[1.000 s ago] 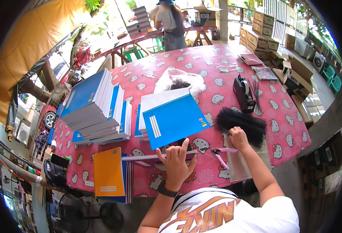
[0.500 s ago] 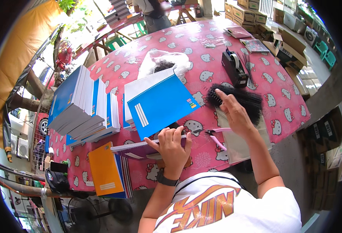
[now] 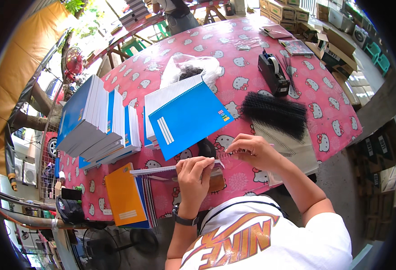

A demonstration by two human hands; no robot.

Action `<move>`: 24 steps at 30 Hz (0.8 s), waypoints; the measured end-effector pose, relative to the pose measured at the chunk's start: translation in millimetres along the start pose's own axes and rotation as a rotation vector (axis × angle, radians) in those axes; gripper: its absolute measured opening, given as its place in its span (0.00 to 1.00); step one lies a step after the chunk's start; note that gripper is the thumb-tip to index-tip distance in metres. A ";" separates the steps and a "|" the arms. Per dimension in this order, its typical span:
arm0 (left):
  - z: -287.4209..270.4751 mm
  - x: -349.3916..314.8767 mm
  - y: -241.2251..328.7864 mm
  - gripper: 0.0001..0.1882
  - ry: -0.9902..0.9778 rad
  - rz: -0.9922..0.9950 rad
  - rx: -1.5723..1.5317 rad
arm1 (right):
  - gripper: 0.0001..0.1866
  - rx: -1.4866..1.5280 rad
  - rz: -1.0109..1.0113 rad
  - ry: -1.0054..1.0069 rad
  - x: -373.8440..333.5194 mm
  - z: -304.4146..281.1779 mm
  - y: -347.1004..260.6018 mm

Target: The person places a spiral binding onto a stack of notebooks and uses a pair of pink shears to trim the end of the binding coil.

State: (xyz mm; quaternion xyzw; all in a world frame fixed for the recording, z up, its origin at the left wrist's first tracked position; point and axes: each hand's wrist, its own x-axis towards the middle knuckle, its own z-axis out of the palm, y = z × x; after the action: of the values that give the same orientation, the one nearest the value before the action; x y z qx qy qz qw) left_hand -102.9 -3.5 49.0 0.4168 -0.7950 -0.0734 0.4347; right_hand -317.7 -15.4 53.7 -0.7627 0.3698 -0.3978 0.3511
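My left hand (image 3: pixel 194 177) grips a purple-covered notebook (image 3: pixel 159 173) on its edge near the table's front, fingers over its upper edge. My right hand (image 3: pixel 253 150) pinches a thin dark spiral binding coil (image 3: pixel 225 155), which extends towards the notebook's right end, by my left fingertips. Whether the coil has entered the holes is too small to tell. Just behind lies a blue notebook (image 3: pixel 186 119) on white ruled pages. Beyond my right hand, a pile of black binding coils (image 3: pixel 276 113) rests partly on a pale plastic sheet (image 3: pixel 297 153).
Stacked blue notebooks (image 3: pixel 83 117) stand at left, with an orange notebook (image 3: pixel 122 195) nearer me. A white plastic bag (image 3: pixel 211 72) and a black tape dispenser (image 3: pixel 272 74) sit farther back. Cartons (image 3: pixel 337 54) stand beyond the right edge; a person (image 3: pixel 180 18) stands behind the table.
My right hand has come from the coil pile to the notebook's right end, now with a coil in its fingers. My left hand has closed more around the notebook. The pink-handled cutters are now hidden.
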 end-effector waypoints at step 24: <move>-2.4 -4.2 9.7 0.04 -0.019 0.027 0.157 | 0.18 -0.056 0.593 -0.379 58.9 57.6 99.0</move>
State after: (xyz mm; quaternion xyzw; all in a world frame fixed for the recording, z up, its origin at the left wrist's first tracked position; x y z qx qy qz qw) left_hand -105.8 6.3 52.5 0.4380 -0.8079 -0.0086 0.3941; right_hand -271.8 -98.7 -33.2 -0.6918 0.5141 -0.1198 0.4927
